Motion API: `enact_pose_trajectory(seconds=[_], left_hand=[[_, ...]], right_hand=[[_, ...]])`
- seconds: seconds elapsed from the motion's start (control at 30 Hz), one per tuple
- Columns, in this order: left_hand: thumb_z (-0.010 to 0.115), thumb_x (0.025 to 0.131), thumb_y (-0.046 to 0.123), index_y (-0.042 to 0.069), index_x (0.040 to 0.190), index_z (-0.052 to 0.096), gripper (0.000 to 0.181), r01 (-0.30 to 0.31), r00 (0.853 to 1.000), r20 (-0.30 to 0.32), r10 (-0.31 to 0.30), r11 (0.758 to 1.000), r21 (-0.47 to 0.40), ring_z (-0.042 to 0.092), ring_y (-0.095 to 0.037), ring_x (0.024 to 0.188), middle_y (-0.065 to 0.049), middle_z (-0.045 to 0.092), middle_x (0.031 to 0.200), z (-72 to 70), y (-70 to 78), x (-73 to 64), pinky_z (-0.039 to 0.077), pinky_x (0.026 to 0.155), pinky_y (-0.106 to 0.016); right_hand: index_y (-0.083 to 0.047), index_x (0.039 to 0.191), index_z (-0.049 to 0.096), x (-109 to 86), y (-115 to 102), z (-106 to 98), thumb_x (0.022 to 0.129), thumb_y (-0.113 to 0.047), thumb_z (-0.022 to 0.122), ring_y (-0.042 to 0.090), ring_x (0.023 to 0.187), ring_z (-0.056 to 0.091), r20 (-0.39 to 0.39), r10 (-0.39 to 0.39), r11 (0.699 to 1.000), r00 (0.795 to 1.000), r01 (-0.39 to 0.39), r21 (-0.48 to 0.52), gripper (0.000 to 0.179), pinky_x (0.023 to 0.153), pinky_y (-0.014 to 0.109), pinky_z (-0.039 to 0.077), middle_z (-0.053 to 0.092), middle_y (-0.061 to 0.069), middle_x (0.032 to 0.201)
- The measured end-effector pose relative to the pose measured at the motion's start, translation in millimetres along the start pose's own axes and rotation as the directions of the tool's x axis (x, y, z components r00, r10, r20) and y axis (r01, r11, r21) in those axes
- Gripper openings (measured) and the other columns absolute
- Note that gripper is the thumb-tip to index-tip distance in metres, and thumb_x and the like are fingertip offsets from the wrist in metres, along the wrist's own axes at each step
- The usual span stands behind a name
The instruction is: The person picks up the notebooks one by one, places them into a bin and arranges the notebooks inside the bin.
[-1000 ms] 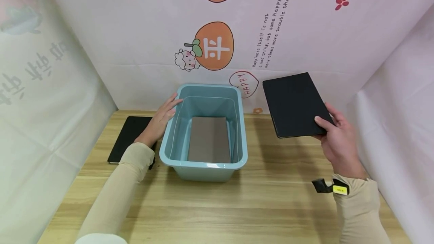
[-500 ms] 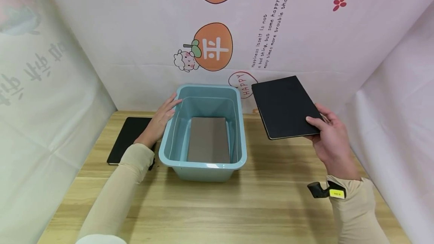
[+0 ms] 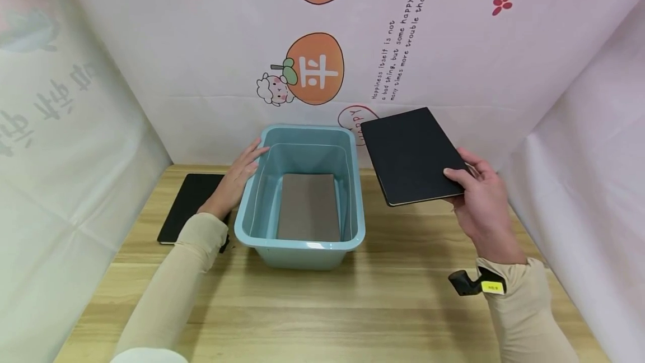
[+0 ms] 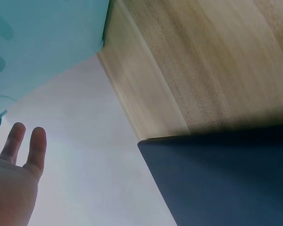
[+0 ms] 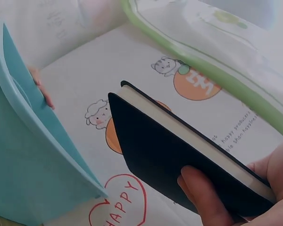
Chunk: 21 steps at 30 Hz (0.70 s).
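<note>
A black notebook is held up to the right of the blue plastic bin, pinched at its right edge by my right hand. In the right wrist view its cream page edges show between dark covers. My left hand touches the bin's left rim with fingers extended; the left wrist view shows two straight fingers of that hand. Flat inside the bin lies a grey-brown rectangular thing. A second black notebook rests on the table left of the bin, partly hidden beneath my left forearm.
The wooden table runs up to a white printed cloth hanging behind it. More white cloth closes off the right side, and another sheet stands at the left.
My right hand has moved left with the black notebook, bringing it closer to the bin. The left hand stays on the rim, and the bin keeps its place.
</note>
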State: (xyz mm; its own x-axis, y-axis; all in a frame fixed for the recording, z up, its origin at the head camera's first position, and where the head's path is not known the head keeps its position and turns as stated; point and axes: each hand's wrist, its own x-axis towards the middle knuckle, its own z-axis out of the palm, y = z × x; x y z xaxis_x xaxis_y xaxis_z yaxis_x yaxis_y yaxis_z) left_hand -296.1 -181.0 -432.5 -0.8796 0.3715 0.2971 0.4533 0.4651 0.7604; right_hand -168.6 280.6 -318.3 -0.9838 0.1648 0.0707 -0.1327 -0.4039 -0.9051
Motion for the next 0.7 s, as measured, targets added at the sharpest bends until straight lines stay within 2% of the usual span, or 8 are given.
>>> enact_pose_trajectory(seconds=[0.3,0.5,0.7], left_hand=[[0.026,0.112,0.047,0.04,0.158,0.035,0.047,-0.005,1.0,-0.008,0.004,1.0,-0.005,0.005,-0.015,0.161,0.012,0.009,0.173,-0.4,0.1,-0.7,0.01,0.124,-0.066],[0.026,0.112,0.047,0.038,0.158,0.034,0.048,0.004,1.0,0.0,-0.004,1.0,-0.007,0.004,-0.015,0.161,0.013,0.008,0.173,-0.9,-0.5,-2.2,0.01,0.125,-0.066],[0.026,0.111,0.048,0.039,0.158,0.034,0.048,0.008,1.0,-0.005,-0.008,1.0,-0.001,0.004,-0.014,0.161,0.013,0.008,0.173,-1.4,-2.2,-0.9,0.01,0.125,-0.066]], right_hand=[[-0.014,0.143,0.042,-2.4,1,24,0.095,0.002,0.067,0.012,0.086,0.076,0.041,0.018,0.998,0.999,-0.016,-0.062,0.056,0.067,0.023,0.061,0.049,0.005,0.126],[-0.012,0.146,0.036,-1.7,8,38,0.097,-0.001,0.065,0.011,0.09,0.075,0.084,0.059,0.993,0.995,-0.05,-0.103,0.057,0.072,0.023,0.061,0.048,0.006,0.125],[-0.012,0.144,0.036,-0.2,14,47,0.098,-0.002,0.065,0.011,0.09,0.076,0.083,0.097,0.986,0.992,-0.084,-0.141,0.055,0.073,0.023,0.062,0.05,0.006,0.124]])
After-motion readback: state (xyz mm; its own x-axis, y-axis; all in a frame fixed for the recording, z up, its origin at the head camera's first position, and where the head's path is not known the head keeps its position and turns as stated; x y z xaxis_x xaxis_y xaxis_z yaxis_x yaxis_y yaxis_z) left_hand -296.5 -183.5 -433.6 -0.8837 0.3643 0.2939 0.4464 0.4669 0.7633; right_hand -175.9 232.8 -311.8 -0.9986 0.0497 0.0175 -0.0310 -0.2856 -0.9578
